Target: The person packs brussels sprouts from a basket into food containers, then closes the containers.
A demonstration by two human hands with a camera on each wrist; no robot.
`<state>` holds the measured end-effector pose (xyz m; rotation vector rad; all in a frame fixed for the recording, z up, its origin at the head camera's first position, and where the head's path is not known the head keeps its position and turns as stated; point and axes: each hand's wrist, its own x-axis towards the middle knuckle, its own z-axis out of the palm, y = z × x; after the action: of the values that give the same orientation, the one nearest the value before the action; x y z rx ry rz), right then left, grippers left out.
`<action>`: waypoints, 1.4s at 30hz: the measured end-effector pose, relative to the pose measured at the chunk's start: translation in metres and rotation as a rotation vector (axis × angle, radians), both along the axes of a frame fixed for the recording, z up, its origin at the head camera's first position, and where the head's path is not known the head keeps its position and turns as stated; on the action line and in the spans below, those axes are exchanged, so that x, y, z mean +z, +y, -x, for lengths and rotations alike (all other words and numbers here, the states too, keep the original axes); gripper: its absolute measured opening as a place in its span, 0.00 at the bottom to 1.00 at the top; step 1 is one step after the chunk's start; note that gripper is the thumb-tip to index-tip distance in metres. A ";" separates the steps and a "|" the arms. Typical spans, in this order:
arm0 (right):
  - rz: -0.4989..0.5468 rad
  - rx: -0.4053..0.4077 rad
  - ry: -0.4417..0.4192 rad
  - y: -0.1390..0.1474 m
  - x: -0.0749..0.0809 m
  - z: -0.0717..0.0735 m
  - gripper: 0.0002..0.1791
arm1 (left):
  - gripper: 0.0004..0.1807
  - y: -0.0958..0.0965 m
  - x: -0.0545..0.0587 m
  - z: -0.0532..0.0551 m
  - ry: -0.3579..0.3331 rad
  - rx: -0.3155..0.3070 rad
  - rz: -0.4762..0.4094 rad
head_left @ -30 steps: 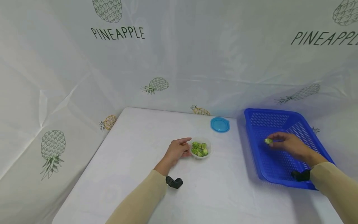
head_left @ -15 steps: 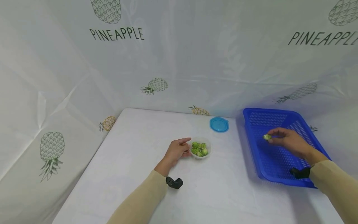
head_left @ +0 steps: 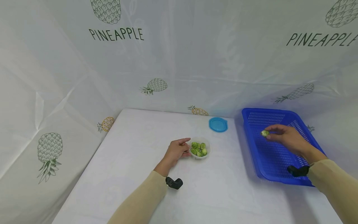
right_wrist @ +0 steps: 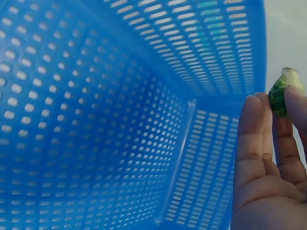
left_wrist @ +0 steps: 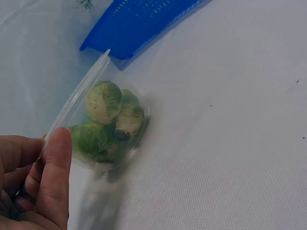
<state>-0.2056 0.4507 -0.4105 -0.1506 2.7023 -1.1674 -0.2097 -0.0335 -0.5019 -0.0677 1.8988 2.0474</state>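
Observation:
In the head view my left hand (head_left: 177, 150) pinches the rim of a small clear plastic container (head_left: 207, 154) by its left side. Thumb and fingers meet at the rim (left_wrist: 79, 96) in the left wrist view. Inside the container lie several green Brussels sprouts (head_left: 199, 149). My right hand (head_left: 288, 138) is above a blue plastic basket (head_left: 253, 158) and pinches a single Brussels sprout (head_left: 264, 133) between thumb and fingertips. The right wrist view shows that sprout (right_wrist: 283, 96) with its pale cut end up, beside the basket's slotted wall.
A light-blue lid (head_left: 218, 124) lies on the white table (head_left: 156, 127) behind the container, left of the basket. Pineapple-printed white sheeting (head_left: 195, 62) rises behind the table and along its left.
My right hand has moved a little up and to the left over the basket, carrying the sprout. The left hand stays at the container, and the head view has shifted slightly.

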 end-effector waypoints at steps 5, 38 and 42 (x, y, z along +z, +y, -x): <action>0.026 0.003 0.019 -0.006 0.004 0.000 0.27 | 0.25 0.000 -0.001 0.001 -0.004 0.004 0.003; 0.291 0.080 0.040 -0.112 0.026 0.011 0.21 | 0.26 0.001 -0.003 0.003 -0.008 -0.009 -0.027; 0.376 0.103 0.019 -0.124 0.021 0.013 0.21 | 0.26 0.001 -0.002 0.003 -0.005 -0.007 -0.035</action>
<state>-0.2188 0.3269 -0.3894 -0.3497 2.4277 -1.6333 -0.2124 -0.0326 -0.5043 -0.0573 1.8568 2.0730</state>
